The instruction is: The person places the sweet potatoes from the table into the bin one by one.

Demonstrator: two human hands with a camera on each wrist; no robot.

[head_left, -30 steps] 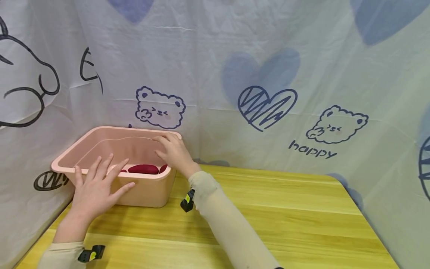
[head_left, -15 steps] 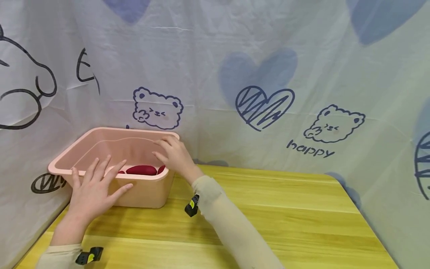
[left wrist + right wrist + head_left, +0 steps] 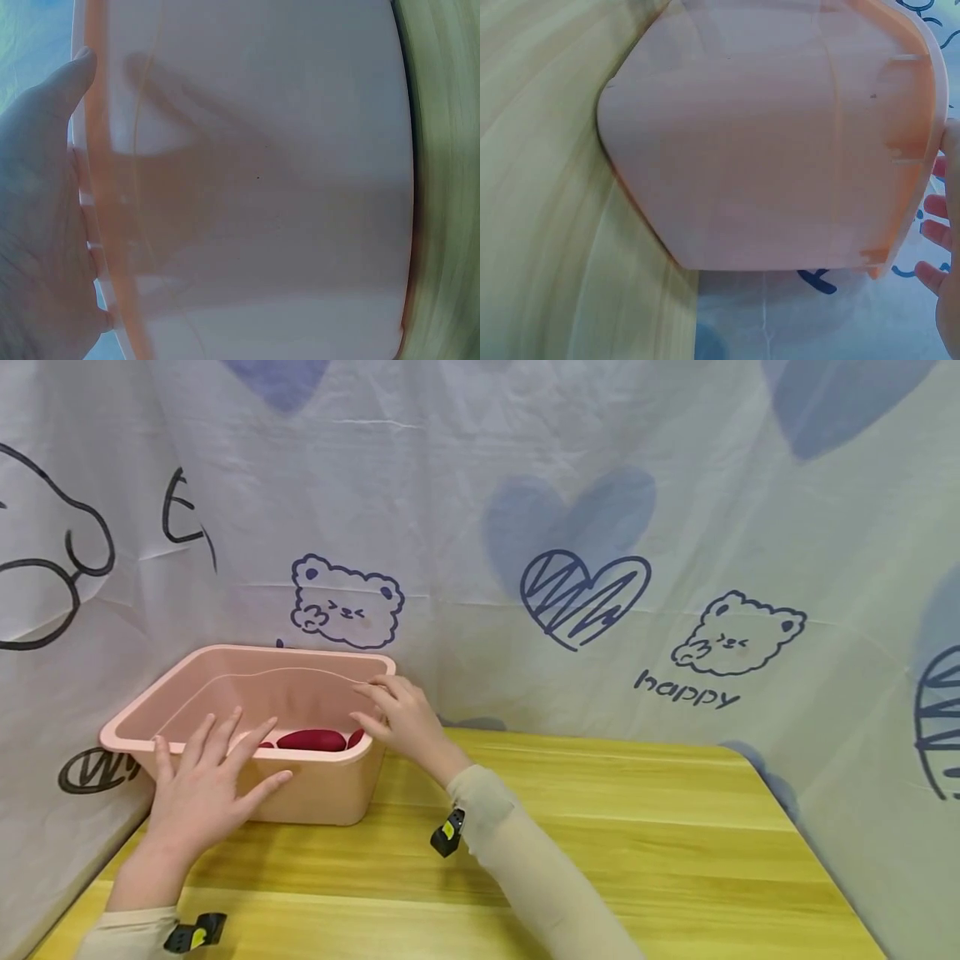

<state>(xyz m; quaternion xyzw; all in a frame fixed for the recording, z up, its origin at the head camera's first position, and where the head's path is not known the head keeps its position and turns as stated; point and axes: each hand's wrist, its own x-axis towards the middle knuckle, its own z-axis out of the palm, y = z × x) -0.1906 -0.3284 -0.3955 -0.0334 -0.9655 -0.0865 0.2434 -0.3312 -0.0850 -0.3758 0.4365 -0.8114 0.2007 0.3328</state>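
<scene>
A pink plastic tub (image 3: 315, 785) stands at the table's left, against the cloth backdrop. Inside lie dark red, smooth, elongated things (image 3: 311, 740); the front wall hides part of them. My left hand (image 3: 197, 789) has its fingers spread across the tub's front rim, thumb pointing right. In the left wrist view that hand (image 3: 41, 202) lies along the rim, outside the wall. At the right rim, my right hand (image 3: 405, 722) reaches its loosely bent fingers over the edge, holding nothing visible. The right wrist view shows this hand's fingers (image 3: 936, 232) beside the rim.
The yellow wood-grain table (image 3: 615, 827) extends to the right of the tub. A pale cloth (image 3: 465, 510) with hearts and bear drawings hangs behind it and at both sides. Black straps with small black pieces (image 3: 447, 832) sit at both wrists.
My right hand has shifted along the right rim, away from the back corner and slightly toward me. The left hand stays at the front rim. The head view has turned slightly right.
</scene>
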